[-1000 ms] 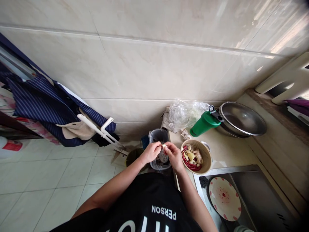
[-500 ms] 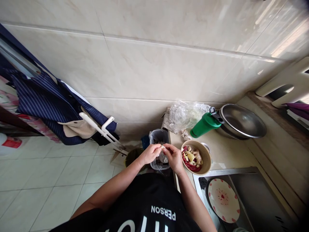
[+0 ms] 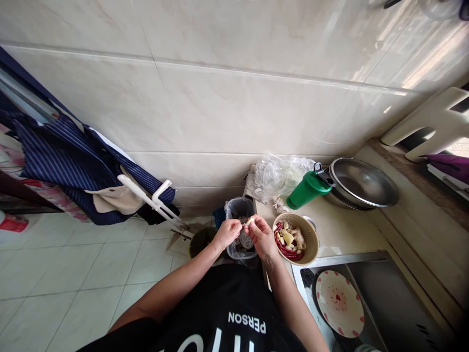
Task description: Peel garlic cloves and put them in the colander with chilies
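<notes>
Between the fingers of my right hand is a pale garlic clove. My left hand is beside it with its fingertips pinched together at the clove's near side; a bit of skin seems to be in them, too small to make out surely. Both hands are over a lined trash bin with scraps inside. Just right of my right hand, a beige basket holds red dried chilies, peeled garlic cloves, a yellow cut piece and ginger. A garlic bulb lies behind the basket.
On the counter stand a tilted green bottle, clear plastic bags and metal bowls. A plate sits in the sink. A white folding frame and hanging striped cloth are at the left.
My hands have drawn slightly apart, and the clove now shows more in my right fingers. The camera view has shifted a little.
</notes>
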Available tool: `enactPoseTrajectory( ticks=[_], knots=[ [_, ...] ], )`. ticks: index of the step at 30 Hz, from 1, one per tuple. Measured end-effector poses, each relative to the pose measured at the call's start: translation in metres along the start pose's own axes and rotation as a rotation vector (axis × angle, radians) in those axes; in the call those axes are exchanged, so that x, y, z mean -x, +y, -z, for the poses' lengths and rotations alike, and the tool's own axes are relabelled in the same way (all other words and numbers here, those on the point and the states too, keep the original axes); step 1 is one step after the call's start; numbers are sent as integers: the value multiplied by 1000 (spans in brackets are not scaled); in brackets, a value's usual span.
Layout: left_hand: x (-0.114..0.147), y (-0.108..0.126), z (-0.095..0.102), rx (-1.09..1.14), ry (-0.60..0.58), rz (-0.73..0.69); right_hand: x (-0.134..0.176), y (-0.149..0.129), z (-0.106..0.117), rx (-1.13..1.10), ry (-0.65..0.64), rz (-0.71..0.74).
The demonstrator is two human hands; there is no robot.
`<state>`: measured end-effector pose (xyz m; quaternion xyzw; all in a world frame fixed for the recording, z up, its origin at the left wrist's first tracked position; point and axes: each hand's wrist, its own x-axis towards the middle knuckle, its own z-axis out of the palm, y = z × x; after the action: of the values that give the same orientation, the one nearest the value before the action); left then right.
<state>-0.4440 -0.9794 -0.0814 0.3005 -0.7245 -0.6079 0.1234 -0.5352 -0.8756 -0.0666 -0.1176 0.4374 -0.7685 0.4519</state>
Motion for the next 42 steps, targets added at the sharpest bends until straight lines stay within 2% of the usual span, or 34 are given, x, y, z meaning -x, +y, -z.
enactPoseTrajectory(
  ticks=[5,8,11,13,19,24,33,37,42],
  knots=[
    [-1,1,-1,-35,8,15,-5,4,10,-43,43,44],
    [1,7,-2,106,-53,29,-5,4,13,-6,35,26],
    [3,12,-3,321,-179,110,-3,1,11,125,11,84],
    [3,12,-4,379,-244,134,-2,-1,8,234,-17,149],
    [2,5,-7,442,-262,89,1,-1,5,483,-30,283],
    [5,7,-1,480,-333,64,3,-3,5,613,-18,359],
    [7,9,0,555,-330,96,4,-5,4,664,-53,380],
    [6,8,0,564,-322,107,5,-5,1,704,-31,403],
    [4,5,-7,564,-210,134,4,-1,3,777,14,427]
  ],
)
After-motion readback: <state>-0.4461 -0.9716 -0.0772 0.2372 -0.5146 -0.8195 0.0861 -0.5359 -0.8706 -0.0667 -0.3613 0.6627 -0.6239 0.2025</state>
